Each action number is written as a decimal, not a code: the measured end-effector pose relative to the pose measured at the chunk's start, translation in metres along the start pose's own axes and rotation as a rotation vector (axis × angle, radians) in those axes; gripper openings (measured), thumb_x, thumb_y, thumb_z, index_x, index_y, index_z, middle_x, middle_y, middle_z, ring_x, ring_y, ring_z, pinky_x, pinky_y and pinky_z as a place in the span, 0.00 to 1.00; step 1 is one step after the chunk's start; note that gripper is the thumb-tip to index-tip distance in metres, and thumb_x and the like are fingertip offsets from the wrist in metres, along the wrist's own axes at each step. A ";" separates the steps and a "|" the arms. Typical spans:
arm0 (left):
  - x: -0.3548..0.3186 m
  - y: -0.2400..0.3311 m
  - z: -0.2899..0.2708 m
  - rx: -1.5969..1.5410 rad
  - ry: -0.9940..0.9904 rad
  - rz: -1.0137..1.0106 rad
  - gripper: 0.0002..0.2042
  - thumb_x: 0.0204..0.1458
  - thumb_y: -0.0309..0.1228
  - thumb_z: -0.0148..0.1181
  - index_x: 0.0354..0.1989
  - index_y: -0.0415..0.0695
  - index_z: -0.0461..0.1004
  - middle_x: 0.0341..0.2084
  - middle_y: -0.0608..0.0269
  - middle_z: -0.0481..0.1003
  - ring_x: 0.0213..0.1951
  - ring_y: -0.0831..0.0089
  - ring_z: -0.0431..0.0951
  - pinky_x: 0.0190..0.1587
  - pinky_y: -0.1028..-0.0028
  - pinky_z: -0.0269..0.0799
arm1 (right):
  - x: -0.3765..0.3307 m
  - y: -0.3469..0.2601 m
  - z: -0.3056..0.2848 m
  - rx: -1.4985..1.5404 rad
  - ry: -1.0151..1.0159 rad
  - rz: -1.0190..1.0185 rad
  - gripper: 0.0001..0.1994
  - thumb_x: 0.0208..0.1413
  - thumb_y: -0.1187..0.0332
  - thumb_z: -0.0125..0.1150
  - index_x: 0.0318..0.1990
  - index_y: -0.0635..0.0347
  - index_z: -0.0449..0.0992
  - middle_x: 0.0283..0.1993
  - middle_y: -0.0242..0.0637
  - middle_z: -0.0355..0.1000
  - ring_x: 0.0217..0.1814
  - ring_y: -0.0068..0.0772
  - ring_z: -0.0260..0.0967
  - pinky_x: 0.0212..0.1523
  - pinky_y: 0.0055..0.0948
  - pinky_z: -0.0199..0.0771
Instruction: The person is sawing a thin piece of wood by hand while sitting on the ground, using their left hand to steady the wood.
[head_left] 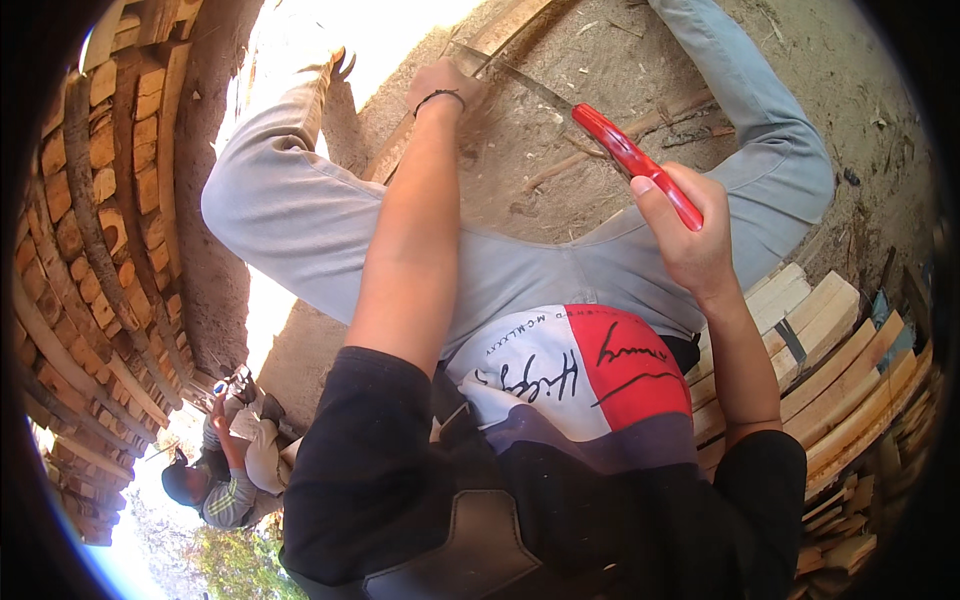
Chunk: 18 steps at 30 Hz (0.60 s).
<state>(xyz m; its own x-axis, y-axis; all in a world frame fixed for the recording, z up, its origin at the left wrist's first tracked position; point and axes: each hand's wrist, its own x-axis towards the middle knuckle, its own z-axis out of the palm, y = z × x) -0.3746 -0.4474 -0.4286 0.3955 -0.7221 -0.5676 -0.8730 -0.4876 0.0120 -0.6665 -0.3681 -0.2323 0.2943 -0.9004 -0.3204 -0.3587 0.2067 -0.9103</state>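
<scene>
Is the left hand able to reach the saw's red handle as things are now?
Probably yes, but not at once. The left hand grips a wooden strip, and the right hand already covers much of the red handle. Only open ground lies between them.

My own body, seen from my head camera. I wear a black short-sleeved shirt (360,470) with a white, red and dark purple panel (580,375) across the chest, carrying script lettering. My trousers (300,215) are light grey. A thin black band (440,96) circles my left wrist. Both forearms are uncovered below the sleeves.
</scene>
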 end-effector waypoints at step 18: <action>0.004 -0.011 0.014 -0.080 0.131 0.068 0.26 0.47 0.40 0.67 0.49 0.36 0.68 0.39 0.40 0.79 0.44 0.46 0.80 0.49 0.56 0.76 | -0.011 -0.036 -0.027 0.270 0.231 -0.179 0.15 0.61 0.63 0.58 0.26 0.63 0.70 0.19 0.28 0.60 0.20 0.16 0.53 0.22 0.21 0.50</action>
<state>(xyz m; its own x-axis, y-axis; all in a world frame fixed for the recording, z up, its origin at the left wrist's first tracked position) -0.3678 -0.4378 -0.4425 0.3750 -0.8100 -0.4510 -0.8754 -0.4695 0.1153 -0.6806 -0.3762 -0.1887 0.1126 -0.9874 -0.1112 -0.0648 0.1044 -0.9924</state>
